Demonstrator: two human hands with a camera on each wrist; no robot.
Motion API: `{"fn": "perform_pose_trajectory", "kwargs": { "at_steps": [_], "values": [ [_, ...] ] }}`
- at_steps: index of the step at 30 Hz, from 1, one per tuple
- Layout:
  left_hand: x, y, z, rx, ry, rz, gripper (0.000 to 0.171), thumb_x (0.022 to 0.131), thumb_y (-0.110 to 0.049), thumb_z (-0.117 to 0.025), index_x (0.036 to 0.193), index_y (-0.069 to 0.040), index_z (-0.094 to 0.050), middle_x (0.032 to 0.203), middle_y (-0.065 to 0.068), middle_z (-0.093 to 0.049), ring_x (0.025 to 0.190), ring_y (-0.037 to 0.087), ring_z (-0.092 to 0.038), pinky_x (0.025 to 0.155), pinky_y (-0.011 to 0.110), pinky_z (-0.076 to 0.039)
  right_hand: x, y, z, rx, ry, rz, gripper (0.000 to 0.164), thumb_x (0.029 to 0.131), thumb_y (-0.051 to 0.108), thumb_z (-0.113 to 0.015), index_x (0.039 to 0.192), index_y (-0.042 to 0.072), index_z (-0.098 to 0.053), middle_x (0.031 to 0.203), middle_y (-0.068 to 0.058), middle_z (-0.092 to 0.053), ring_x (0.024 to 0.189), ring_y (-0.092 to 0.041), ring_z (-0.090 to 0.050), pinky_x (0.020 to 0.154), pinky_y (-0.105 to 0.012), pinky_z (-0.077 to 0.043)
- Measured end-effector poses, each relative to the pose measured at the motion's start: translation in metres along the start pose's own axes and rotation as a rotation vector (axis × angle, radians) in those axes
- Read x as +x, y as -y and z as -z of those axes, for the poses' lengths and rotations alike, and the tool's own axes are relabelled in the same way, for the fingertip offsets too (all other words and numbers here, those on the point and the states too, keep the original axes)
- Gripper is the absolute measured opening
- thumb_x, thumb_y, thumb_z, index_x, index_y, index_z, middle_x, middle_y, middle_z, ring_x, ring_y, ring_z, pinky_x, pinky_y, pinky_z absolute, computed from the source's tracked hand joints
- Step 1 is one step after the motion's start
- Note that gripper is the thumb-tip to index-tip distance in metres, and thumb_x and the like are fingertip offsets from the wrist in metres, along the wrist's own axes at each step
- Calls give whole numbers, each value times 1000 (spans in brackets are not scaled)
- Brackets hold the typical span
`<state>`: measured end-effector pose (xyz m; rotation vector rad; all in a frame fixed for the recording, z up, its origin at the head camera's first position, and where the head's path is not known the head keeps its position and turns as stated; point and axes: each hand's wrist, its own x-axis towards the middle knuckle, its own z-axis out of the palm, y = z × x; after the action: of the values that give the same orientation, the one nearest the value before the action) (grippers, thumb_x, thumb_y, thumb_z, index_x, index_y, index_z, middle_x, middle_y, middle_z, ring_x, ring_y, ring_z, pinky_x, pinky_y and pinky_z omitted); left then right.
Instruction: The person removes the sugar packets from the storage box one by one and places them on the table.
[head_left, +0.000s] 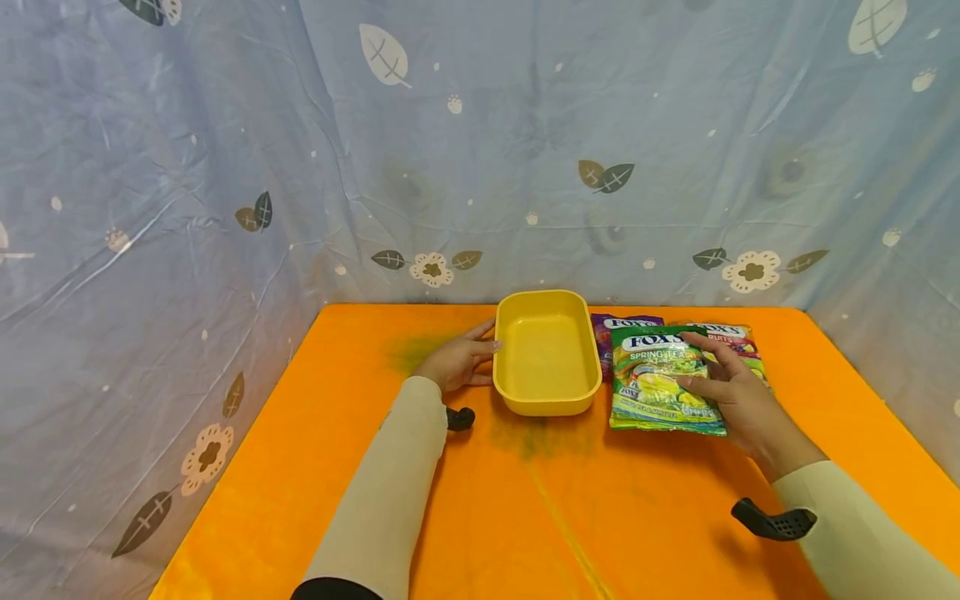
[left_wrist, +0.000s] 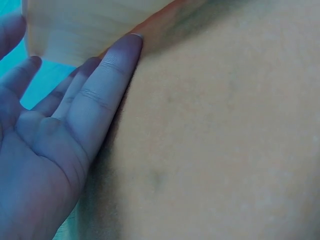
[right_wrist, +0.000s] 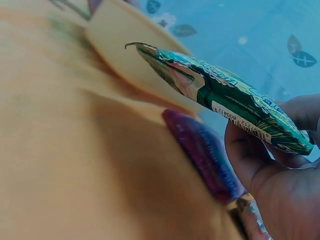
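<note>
A yellow plastic tub (head_left: 547, 354) stands toward the back of the orange table. My left hand (head_left: 462, 360) is at its left side, its fingers fairly straight and touching the outer wall; the left wrist view shows fingertips (left_wrist: 127, 47) right along the tub's lower edge. My right hand (head_left: 738, 396) grips a green Fox's Spring Tea candy bag (head_left: 660, 379) by its right side. In the right wrist view this bag (right_wrist: 215, 90) is raised off the table, with a shadow below. Behind it lie a purple Fox's bag (head_left: 603, 342) and a Fox's fruits bag (head_left: 742, 337), both partly hidden.
The orange table (head_left: 525, 517) carries dark green stains near the tub. A blue-grey curtain (head_left: 487, 167) printed with leaves and flowers closes off the back and sides. Black wrist mounts (head_left: 772, 521) stick out from the sleeves.
</note>
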<state>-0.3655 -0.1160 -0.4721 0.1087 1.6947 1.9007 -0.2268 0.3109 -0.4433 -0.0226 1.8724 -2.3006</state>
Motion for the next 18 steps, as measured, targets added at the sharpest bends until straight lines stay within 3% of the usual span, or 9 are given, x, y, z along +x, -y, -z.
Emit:
{"fn": "perform_pose_trajectory", "kwargs": {
  "at_steps": [4,9,14,18],
  "values": [
    [0,0,0,1,0,-3,71,111,-24,-68,172,-40,-35,165,4,-50,140,24,-59,100,50,-59,-10,-12,-2,-59,28,-2,66,112,4,-62,167,31,-40,146,-6,-43,102,-21,-75,86,-36,-64],
    [-2,-1,-1,2,-5,-4,72,110,-24,-69,172,-40,-35,165,4,-50,141,23,-58,100,50,-59,-19,-26,-5,-99,76,-8,63,113,4,-59,166,32,-39,160,-16,-25,106,-21,-73,86,-37,-64],
    [-1,0,-1,-1,-7,-2,73,110,-24,-69,172,-41,-35,165,4,-50,141,23,-58,100,50,-59,-23,-37,-9,-71,100,-29,61,113,3,-58,164,32,-42,148,-12,-39,107,-25,-73,89,-40,-63],
    [-1,-1,-1,-1,-6,-5,72,110,-23,-69,172,-41,-35,164,4,-51,140,23,-59,100,50,-59,-25,-41,-9,-66,107,-34,58,113,0,-57,160,33,-46,145,-14,-40,106,-26,-72,87,-40,-64]
  ]
}}
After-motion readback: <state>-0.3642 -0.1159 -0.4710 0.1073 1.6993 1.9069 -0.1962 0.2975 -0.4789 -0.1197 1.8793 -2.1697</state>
